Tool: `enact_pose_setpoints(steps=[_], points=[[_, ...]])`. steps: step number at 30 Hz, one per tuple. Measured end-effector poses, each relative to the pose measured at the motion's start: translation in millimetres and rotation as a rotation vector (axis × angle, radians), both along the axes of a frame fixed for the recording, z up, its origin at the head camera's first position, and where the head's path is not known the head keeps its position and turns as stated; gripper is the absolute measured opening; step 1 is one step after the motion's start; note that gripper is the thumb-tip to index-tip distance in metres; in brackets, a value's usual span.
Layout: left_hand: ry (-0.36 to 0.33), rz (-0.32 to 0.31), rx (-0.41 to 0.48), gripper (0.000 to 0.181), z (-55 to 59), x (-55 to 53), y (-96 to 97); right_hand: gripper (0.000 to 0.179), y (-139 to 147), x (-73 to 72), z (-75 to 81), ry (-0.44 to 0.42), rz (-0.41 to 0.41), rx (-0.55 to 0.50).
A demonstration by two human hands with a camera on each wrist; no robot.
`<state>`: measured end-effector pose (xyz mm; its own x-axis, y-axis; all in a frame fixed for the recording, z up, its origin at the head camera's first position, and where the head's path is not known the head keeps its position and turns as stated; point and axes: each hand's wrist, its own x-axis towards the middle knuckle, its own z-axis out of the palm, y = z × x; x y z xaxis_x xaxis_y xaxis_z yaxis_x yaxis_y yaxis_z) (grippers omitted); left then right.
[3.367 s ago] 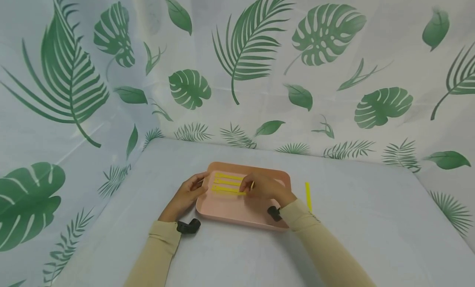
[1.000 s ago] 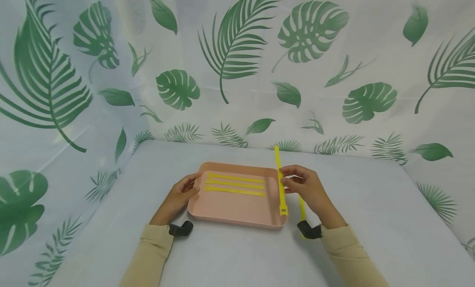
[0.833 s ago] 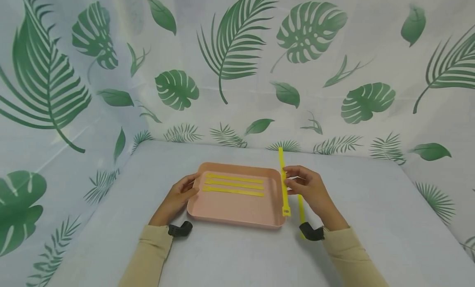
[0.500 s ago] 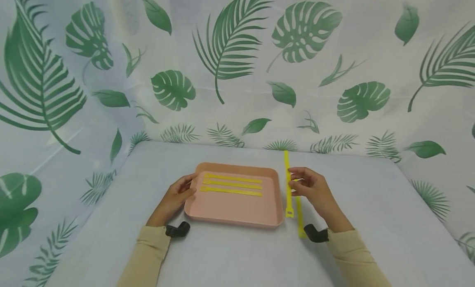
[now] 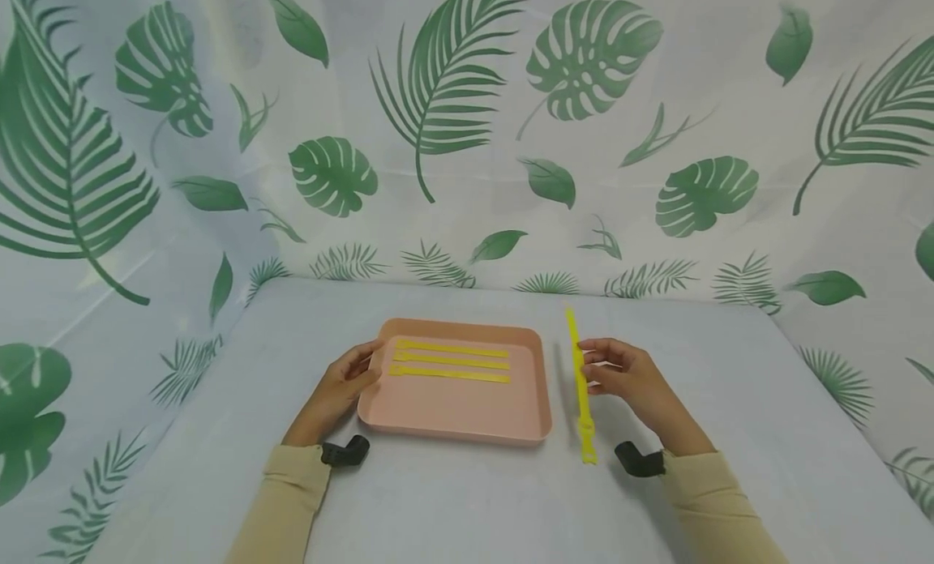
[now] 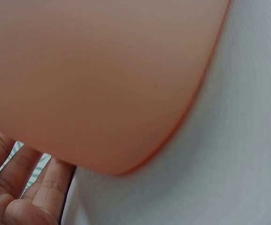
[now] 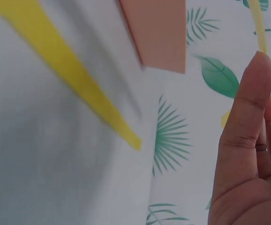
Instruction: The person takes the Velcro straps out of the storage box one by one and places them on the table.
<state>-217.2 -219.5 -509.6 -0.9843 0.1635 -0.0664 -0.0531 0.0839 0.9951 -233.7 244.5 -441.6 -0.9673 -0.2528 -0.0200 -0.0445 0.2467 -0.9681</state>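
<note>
A pink tray [image 5: 452,410] stands on the white table with three yellow cable straps [image 5: 452,363] lying side by side in its far half. My left hand [image 5: 339,390] grips its left rim; in the left wrist view, the tray wall [image 6: 93,93] hides the fingertips. Right of the tray, my right hand [image 5: 631,382] pinches another yellow cable strap [image 5: 574,337] between thumb and fingers, its slotted head pointing toward me. Behind it, mostly covered in the head view, one more yellow strap [image 7: 79,79] lies on the table.
White table cover [image 5: 467,499] extends around the tray. A leaf-printed white curtain [image 5: 467,199] hangs behind the table and along the left. Black wrist cameras [image 5: 346,450] sit at both cuffs.
Over the last second, my right hand has carried the strap right, away from the tray's right edge, and slightly lower, until it overlaps the strap lying there. My left hand keeps its place on the tray.
</note>
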Motion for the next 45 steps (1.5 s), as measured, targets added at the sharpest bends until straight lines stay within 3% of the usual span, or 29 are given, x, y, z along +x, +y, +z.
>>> enact_pose_setpoints(steps=[14, 33, 45], points=[[-0.003, -0.003, -0.006, 0.060, 2.1, 1.4, -0.7, 0.051, 23.9, 1.1, -8.2, -0.091, 0.002, 0.072], [-0.019, 0.022, -0.049, 0.061, 2.5, 1.6, 0.4, 0.045, 30.7, -2.8, -18.3, -0.317, -0.118, 0.235], [-0.022, 0.011, -0.041, 0.061, 4.1, 0.2, 1.1, 0.034, 24.4, -3.2, -22.1, -0.279, -0.127, 0.407]])
